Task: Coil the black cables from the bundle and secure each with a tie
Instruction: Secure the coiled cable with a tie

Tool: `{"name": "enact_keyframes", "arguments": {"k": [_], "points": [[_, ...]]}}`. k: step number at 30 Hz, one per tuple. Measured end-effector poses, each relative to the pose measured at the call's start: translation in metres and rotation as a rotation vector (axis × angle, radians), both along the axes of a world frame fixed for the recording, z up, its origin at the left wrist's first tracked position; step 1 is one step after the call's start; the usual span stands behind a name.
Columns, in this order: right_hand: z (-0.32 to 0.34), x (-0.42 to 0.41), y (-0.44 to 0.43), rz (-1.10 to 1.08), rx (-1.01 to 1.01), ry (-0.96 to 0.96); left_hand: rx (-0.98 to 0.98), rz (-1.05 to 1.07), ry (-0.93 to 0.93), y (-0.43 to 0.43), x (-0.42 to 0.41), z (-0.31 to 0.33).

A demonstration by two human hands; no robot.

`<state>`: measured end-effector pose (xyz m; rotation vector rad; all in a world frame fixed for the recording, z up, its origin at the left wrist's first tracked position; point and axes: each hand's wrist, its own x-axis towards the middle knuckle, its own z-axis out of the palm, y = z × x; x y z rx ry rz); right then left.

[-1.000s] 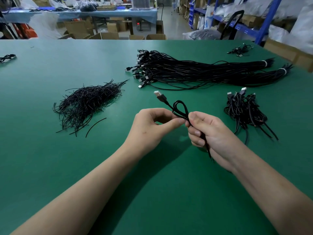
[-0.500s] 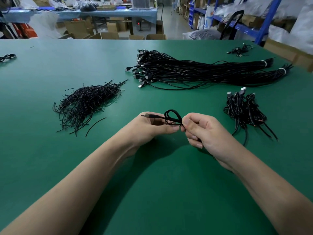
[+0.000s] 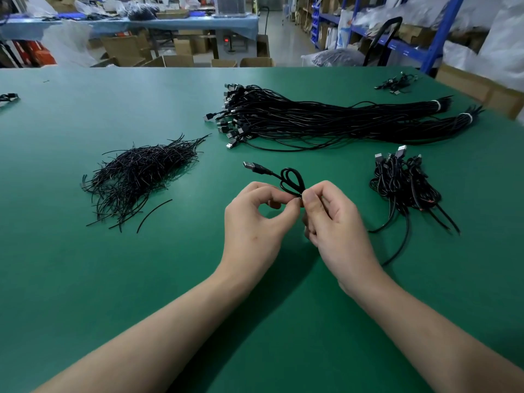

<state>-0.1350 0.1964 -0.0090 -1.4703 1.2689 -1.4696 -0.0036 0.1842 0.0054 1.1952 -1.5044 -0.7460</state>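
Fingertips (image 3: 310, 199) pinching black cable (image 3: 262, 170), two small loops

Work surface: one large table (image 3: 85, 279) with a green top.

Left of centre: a loose pile of short black ties (image 3: 141, 174). One single tie (image 3: 154, 214) lies apart, just beside the pile's near edge.

Far centre to right: a long bundle of black cables (image 3: 326, 123), plug ends fanned out at its left. Two white bands (image 3: 467, 117) bind its right ends.

Right, nearer: a heap of coiled cables (image 3: 402, 185), plugs pointing away.

Far right corner: a small cluster of cables (image 3: 397, 83).

Left edge: one more cable (image 3: 8, 97), partly out of view.
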Motion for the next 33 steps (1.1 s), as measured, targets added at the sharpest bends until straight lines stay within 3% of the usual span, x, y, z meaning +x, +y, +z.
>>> {"name": "enact_keyframes", "arguments": {"k": [8, 13, 18, 29, 33], "points": [[0.003, -0.001, 0.001, 0.013, 0.034, 0.068, -0.064, -0.030, -0.008, 0.003, -0.001, 0.000], [0.003, 0.000, 0.002, -0.036, -0.081, 0.166, -0.049, -0.054, 0.028, 0.004, -0.001, 0.002], [0.003, -0.006, -0.004, -0.031, -0.012, -0.019, 0.074, -0.259, 0.144, -0.002, 0.003, 0.003], [0.008, -0.008, 0.001, 0.262, -0.038, -0.027, 0.524, -0.658, 0.317, -0.031, 0.038, 0.007], [0.010, -0.009, 0.003, 0.310, -0.030, -0.032, 0.554, -0.704, 0.259, -0.033, 0.041, 0.007]]}}
